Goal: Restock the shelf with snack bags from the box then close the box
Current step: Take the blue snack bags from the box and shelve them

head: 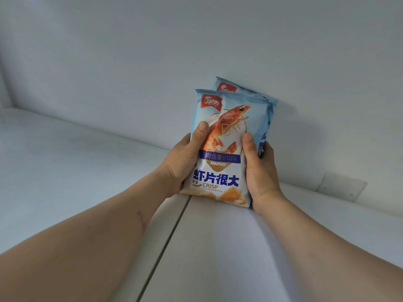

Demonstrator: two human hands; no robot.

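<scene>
A light blue snack bag (226, 127) with a red shrimp picture stands upright on the white shelf surface (65, 162). A second bag of the same kind (246, 92) stands right behind it, against the white back wall. My left hand (185, 162) grips the front bag's left side, thumb on its face. My right hand (259, 171) grips the right side, with fingers reaching around to the rear bag. The box is out of view.
A narrow seam (170, 236) runs across the white shelf below the bags. A small white bracket (342, 186) sits where shelf and wall meet at the right. The shelf's left corner (8, 105) lies far left.
</scene>
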